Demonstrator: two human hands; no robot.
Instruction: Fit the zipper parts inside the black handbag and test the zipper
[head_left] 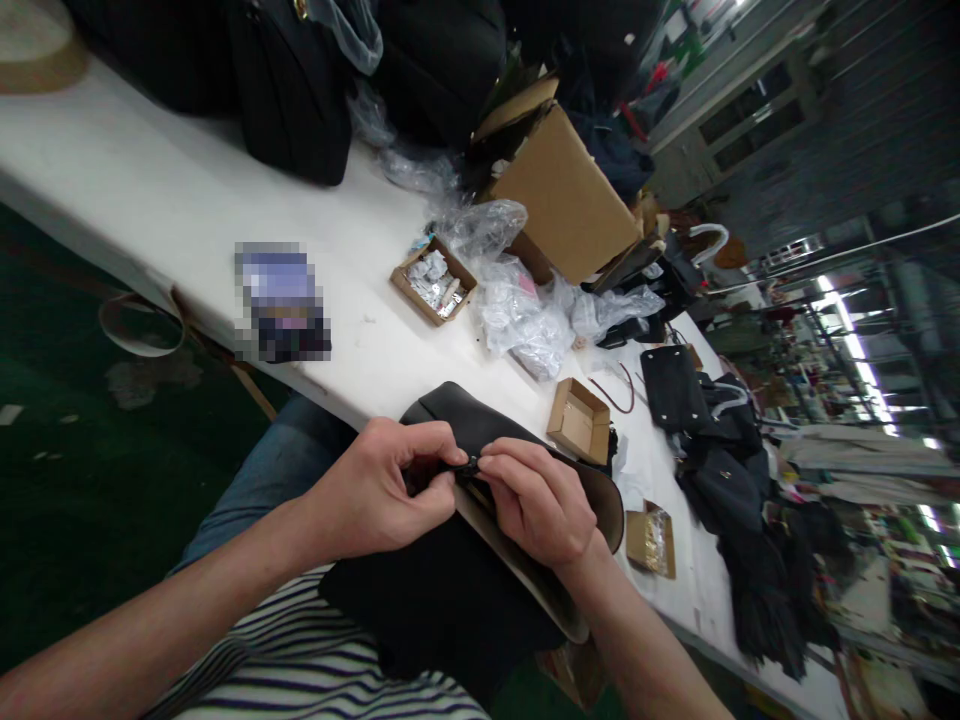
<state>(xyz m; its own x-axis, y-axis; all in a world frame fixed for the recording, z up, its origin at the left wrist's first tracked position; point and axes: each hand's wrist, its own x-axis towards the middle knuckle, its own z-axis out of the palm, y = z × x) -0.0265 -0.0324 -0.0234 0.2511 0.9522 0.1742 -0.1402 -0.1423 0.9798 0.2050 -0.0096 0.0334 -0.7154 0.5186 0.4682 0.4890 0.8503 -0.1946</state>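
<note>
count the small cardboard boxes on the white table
3: a box of silvery bits, left of the clear plastic; a second box, just beyond the right hand; a box of gold-coloured bits, right of that hand. More may hide behind the plastic.

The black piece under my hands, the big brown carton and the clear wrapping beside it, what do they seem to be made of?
The black piece looks like leather or imitation leather, smooth with a low sheen; which one, I can't tell. The carton seems matte cardboard: plain brown, stiff, flat panels. The wrapping looks like thin, glossy plastic film: see-through, crinkled, catching highlights.
</note>
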